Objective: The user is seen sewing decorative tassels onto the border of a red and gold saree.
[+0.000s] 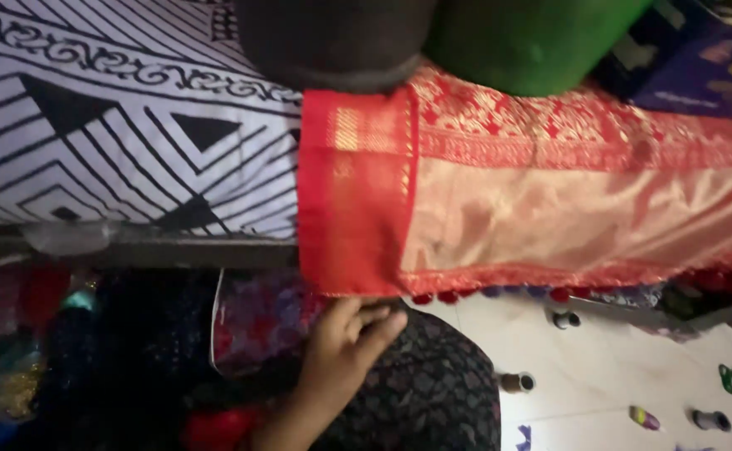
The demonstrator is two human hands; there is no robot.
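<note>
In the head view, a red and gold folded cloth (533,192) lies across a black-and-white patterned sheet (115,125). Just below the cloth's red border, one hand (345,347) rests loosely open, fingers (374,321) slightly curled, its tips at or just under the cloth's edge. Which hand it is cannot be told. Below the cloth, small thread spools (516,382) lie on the pale floor (600,367).

White tiled floor (608,376) strewn with small thread spools (516,382); black-and-white patterned bedsheet (115,125) above.
</note>
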